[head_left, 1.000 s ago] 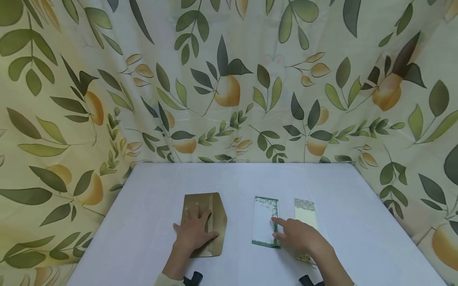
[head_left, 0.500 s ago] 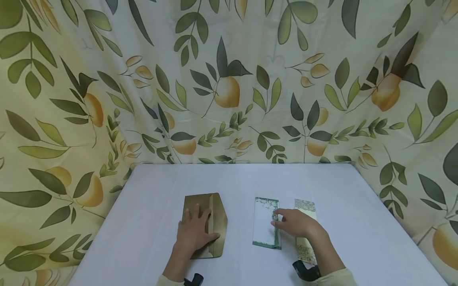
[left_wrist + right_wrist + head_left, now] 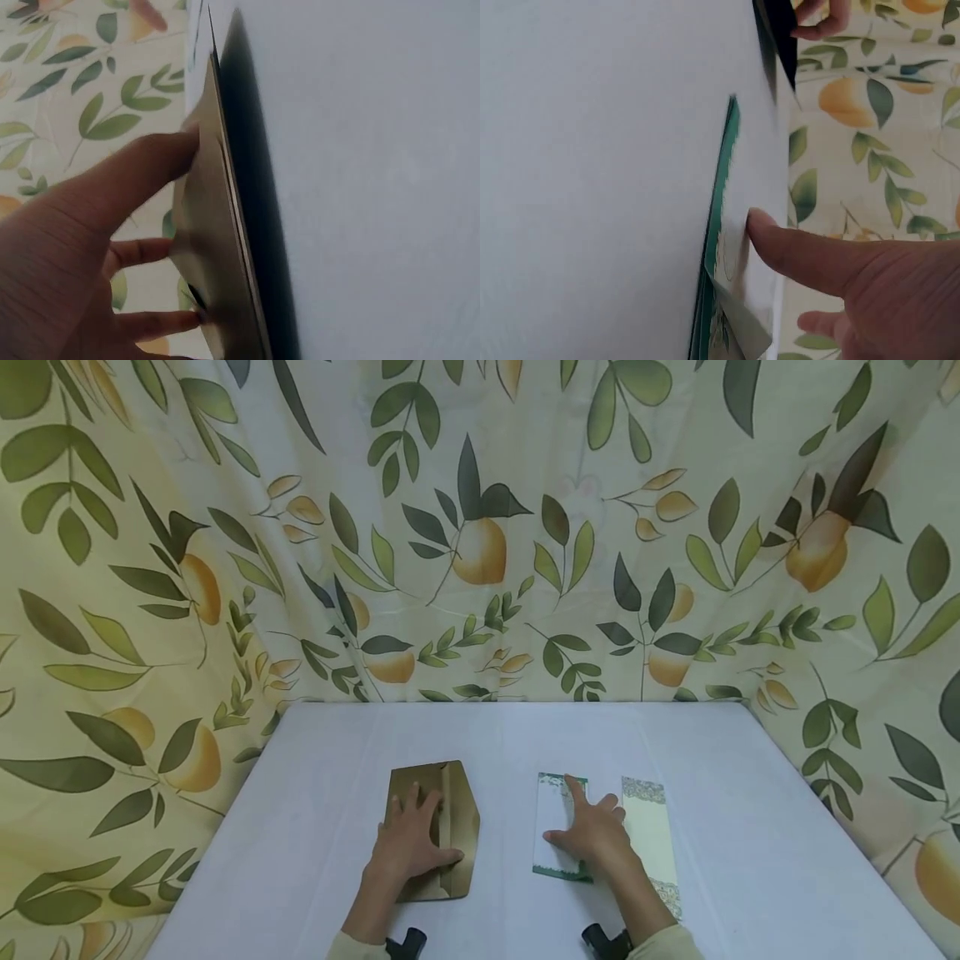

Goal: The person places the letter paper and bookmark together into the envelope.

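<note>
My left hand [image 3: 408,845] rests spread on a brown paper envelope [image 3: 463,827], whose pointed flap is on the right. In the left wrist view, the thumb and fingertips meet the envelope's face [image 3: 210,217]. My right hand [image 3: 598,833] lies over a white card with a green leafy border [image 3: 551,802], thumb and index finger stretched apart. The thumb touches the card's face [image 3: 735,176] in the right wrist view, where a small pale flap [image 3: 739,324] stands up from its edge. Part of the card is hidden under the hand.
A cream card with patterned ends [image 3: 651,827] lies right of the right hand. The white table [image 3: 502,735] has a far edge against a fruit-and-leaf patterned curtain [image 3: 480,635]. Black wrist mounts [image 3: 407,943] show near the front.
My right hand goes from a finger-and-thumb pose at the bordered card's right edge to spread fingers farther left over it. The left hand stays on the envelope.
</note>
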`<state>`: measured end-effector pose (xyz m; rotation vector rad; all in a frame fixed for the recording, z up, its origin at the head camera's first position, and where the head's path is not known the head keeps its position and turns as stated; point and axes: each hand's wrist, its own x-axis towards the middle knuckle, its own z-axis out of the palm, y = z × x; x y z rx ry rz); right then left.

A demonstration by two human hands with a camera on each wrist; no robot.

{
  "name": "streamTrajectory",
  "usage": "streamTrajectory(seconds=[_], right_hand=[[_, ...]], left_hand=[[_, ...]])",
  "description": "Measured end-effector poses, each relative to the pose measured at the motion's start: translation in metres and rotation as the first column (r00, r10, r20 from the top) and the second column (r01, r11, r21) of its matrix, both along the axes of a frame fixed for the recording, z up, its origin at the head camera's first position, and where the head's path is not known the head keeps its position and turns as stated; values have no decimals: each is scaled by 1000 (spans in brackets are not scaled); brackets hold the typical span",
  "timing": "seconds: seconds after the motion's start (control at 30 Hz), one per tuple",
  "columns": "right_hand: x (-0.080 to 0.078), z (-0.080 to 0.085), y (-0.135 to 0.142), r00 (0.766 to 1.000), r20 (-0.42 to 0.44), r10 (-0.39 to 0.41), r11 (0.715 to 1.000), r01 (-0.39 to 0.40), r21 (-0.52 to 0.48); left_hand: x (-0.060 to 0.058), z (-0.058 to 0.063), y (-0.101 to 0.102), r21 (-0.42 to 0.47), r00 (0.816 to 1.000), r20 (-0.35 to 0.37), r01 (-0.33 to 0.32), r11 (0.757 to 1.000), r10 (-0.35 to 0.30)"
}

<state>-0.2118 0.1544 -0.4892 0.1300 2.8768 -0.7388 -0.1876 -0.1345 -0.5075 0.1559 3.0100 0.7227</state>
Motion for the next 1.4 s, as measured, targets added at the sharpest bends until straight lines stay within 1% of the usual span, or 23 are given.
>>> streamTrajectory(seconds=[0.07,0.17,0.4,0.57,0.67,0.77,0.9,1.0,1.2,1.27,1.4], right_hand=[[1,-1,-3,1000,-10,-9,1000,9,4],[2,-2,-6,1000,-3,-15,1000,15,4],[0,-3,-5,1000,17,-7,999,8,-38],[-4,-4,0,1000,7,18,996,-18,-84],[-7,-3,2,998,-20,55,996,-56,-75],[-10,-3,4,996,-51,68,995,-71,-68],[-13,2,6,994,-98,51,993,-61,-102],[-14,10,10,992,-119,51,991,-65,-118],[-13,24,25,993,-92,75,987,-87,-134],[-13,26,29,994,-89,71,984,-84,-154],[-16,26,31,992,-109,57,979,-77,-191]], left_hand=[[-1,2,-1,8,1000,-5,7,1000,-7],[-1,4,-2,8,1000,-6,8,1000,-8],[-1,3,-2,11,1000,-6,6,1000,-6],[-1,1,-2,22,1000,-14,7,1000,-6],[-1,1,-1,31,1000,-20,14,999,-14],[0,1,-1,37,1000,-18,21,999,-21],[0,2,-3,40,1000,-21,11,999,-10],[0,3,-4,41,1000,-23,5,999,-4],[1,3,-5,34,1000,-23,15,999,-14],[1,3,-5,37,1000,-27,16,999,-15],[1,2,-4,30,1000,-23,18,999,-17]])
